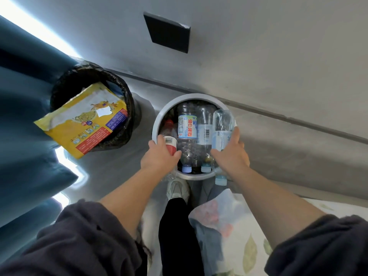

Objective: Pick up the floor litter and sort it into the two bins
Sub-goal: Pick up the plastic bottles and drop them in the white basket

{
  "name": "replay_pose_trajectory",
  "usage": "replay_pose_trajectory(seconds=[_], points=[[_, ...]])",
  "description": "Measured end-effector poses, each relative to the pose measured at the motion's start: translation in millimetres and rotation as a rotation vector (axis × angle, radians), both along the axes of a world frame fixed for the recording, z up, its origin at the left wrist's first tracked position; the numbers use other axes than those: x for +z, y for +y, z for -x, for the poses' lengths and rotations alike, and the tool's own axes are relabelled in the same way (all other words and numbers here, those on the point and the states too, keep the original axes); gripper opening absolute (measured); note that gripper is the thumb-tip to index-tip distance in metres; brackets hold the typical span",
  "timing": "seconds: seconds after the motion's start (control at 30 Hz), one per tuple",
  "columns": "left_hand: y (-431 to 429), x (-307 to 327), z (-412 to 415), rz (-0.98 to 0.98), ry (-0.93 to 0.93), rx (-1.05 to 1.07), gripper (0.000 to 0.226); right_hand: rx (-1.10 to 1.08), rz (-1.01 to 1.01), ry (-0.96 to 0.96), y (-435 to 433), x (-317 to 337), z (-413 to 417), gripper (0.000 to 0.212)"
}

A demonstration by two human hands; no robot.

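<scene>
A grey round bin stands on the floor below me, packed with several plastic bottles lying across it. My left hand grips a red-capped, red-labelled bottle at the bin's left side. My right hand holds a clear bottle with a pale blue label at the right side; its blue cap hangs over the near rim. Between them lie a blue-and-white labelled bottle and a barcode-labelled one. To the left, a black-lined bin holds a large yellow food bag sticking out.
A blue curtain hangs at the left beside the black bin. A grey wall with a baseboard runs behind both bins, and a dark square plate is on the wall. A floral fabric lies near my feet; my shoe touches the grey bin.
</scene>
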State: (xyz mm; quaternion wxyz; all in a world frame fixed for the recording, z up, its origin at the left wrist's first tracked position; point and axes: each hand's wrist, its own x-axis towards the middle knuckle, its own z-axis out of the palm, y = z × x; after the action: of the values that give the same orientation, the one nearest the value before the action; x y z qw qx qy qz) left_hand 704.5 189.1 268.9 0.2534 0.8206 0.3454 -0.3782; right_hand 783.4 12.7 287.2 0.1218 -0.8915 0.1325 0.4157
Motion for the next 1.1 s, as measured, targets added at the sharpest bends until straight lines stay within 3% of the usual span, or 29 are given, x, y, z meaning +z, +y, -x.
replay_pose_trajectory(seconds=[0.17,0.37,0.47,0.63,0.9,1.1], points=[[-2,11,25,0.223,-0.012,0.012,0.101,0.067,-0.185,-0.037,24,13,2,0.100],[-7,-12,25,-0.062,-0.039,-0.414,0.080,0.269,-0.161,-0.084,58,-10,5,0.094],[-9,-19,22,-0.070,-0.038,-0.354,0.100,0.275,-0.061,-0.124,69,-25,5,0.091],[6,-9,17,-0.026,-0.012,-0.410,0.108,0.316,0.073,-0.099,78,-29,-6,0.089],[31,45,37,-0.029,-0.052,-0.350,0.103,0.317,0.043,-0.079,72,10,-7,0.089],[45,98,87,-0.055,-0.065,-0.239,0.098,0.535,0.040,-0.131,75,52,28,0.081]])
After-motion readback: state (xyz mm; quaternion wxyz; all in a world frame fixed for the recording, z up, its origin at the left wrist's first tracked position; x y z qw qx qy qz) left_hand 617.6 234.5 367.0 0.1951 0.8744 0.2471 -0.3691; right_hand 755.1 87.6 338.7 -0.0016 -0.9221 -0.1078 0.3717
